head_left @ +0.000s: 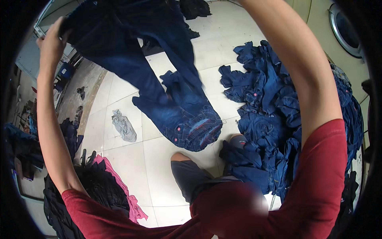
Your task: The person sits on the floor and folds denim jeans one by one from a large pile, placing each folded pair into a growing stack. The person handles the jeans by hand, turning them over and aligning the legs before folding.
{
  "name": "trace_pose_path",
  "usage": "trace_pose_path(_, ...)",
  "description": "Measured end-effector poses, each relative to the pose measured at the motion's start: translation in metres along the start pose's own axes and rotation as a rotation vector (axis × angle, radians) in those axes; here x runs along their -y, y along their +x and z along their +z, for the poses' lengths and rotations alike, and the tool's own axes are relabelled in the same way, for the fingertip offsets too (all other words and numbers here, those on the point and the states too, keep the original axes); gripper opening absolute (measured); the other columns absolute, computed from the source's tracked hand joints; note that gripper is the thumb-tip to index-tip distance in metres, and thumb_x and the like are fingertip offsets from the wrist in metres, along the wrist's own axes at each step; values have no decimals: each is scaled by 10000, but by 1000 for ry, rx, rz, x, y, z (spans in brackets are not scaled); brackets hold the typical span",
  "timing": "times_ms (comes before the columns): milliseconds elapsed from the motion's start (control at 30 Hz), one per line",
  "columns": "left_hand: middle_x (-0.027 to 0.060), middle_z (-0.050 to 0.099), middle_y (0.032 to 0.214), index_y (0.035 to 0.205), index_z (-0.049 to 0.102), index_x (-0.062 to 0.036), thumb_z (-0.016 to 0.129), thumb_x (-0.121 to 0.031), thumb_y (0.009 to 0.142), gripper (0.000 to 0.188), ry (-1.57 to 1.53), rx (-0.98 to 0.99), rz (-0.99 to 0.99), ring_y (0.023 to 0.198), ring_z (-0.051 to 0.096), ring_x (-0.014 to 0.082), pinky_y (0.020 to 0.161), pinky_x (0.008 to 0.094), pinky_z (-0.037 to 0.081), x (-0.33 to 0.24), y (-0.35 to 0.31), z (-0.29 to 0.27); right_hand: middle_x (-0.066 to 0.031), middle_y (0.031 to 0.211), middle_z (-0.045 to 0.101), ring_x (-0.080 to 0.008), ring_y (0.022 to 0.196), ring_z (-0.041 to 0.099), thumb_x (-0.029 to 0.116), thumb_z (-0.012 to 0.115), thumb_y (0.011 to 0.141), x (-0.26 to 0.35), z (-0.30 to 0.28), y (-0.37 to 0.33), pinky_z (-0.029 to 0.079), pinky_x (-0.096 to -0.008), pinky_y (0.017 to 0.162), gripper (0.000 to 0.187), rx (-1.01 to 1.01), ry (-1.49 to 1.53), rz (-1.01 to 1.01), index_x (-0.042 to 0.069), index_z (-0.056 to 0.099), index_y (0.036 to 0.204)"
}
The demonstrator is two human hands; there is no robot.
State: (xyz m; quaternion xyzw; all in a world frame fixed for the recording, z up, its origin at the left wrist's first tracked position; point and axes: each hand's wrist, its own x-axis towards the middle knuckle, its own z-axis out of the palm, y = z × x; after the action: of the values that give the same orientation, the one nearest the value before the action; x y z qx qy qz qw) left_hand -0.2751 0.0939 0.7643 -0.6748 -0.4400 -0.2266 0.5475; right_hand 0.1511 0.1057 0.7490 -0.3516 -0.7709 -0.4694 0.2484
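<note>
A pair of dark blue jeans point(115, 44) is held up and spread out in front of me, its legs hanging down. At the jeans' upper left edge my left hand point(53, 43) is closed on the fabric. My right arm reaches up past the top edge of the picture, so the right hand is hidden. Below the legs, a stack of blue jeans point(195, 127) with loose threads and small pink dots rests on the tiled floor, partly covered by the hanging legs.
On the right spreads a large heap of blue jeans point(270, 107). Black clothes point(101, 181) and a pink cloth point(115, 175) lie at lower left. A crumpled grey bundle point(124, 127) sits on the tiles. A machine with a round door point(346, 32) stands at upper right.
</note>
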Motion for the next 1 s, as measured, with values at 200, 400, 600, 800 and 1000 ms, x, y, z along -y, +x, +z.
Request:
trace_pose_path(200,69,644,1431,1459,577,-150,651,-245,1029,447,96,103,128,1318,607,242,1106,559,337,-73,-69,15,-71,1025,764,-319,1219,615,384,611,1007,30,70,-61,340,-672,1115,277,21,115,19,215,727,1192)
trace_pose_path(400,244,695,1269,1269,683,-19,702,-60,905,368,-738,925,-86,1209,657,394,1112,509,454,-278,-273,21,-76,1085,763,-223,996,718,160,666,989,181,167,-297,562,-387,929,318,691,642,-2,89,688,1298)
trace_pose_path(600,225,708,1262,1240,702,7,816,-176,869,429,-1117,1112,-149,1196,642,424,1046,466,501,-366,-426,-48,-204,1377,677,-392,1291,625,644,739,863,244,115,-588,495,-449,1091,765,1579,946,682,125,656,1419)
trace_pose_path(800,222,725,1221,1191,722,26,817,-161,876,378,-1218,1292,-315,1139,677,413,1003,435,530,-376,-473,-103,-205,1765,-39,-494,1587,171,901,725,653,292,-77,-713,227,-718,1213,1405,2006,415,1673,264,57,1711)
trace_pose_path(1000,197,761,1113,1151,733,29,789,-100,906,282,-1520,1285,-444,1041,735,349,937,389,553,-435,-444,-121,-251,1373,662,-377,1326,621,515,810,815,281,-195,-711,500,-444,1110,903,1687,349,1606,134,467,1559)
